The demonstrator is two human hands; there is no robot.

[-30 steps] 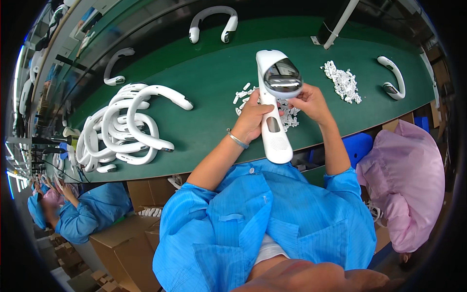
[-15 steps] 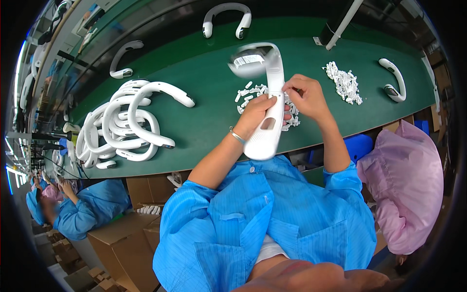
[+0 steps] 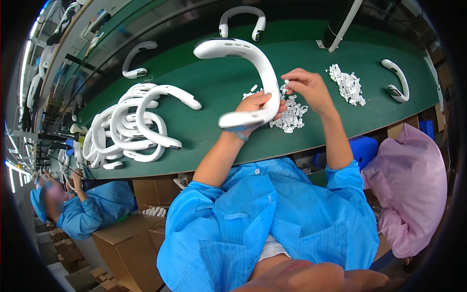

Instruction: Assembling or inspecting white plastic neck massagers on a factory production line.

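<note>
Gripping the white C-shaped device (image 3: 266,73), the left hand (image 3: 253,103) supports it at the centre of the frame, above the green workbench (image 3: 194,141). The palm lies beneath the curved section, the thumb is on the near side, and the fingertips show past the right edge. The opening of the device faces left. Its upper arm extends toward the upper left, and its lower arm, slightly blurred, crosses over the wrist, close to the bracelet (image 3: 241,136).

The right hand (image 3: 314,91) is positioned just right of the device, with thumb and index finger brought together. The fingertips appear to pinch a small white part (image 3: 286,83), although its size and the overlap make the exact contact hard to confirm.

A loose pile of small white parts (image 3: 290,117) lies on the bench directly below the right hand, partly behind the device. A second pile (image 3: 346,83) lies farther right. A stack of similar C-shaped units (image 3: 115,121) occupies the left of the frame, overlapping one another. Single units rest at top centre (image 3: 243,9), upper left (image 3: 129,63) and right (image 3: 402,78).

A person in a blue garment (image 3: 97,209) is visible at lower left, beside a cardboard box (image 3: 126,243); a person in a pink garment (image 3: 408,185) is at lower right
</note>
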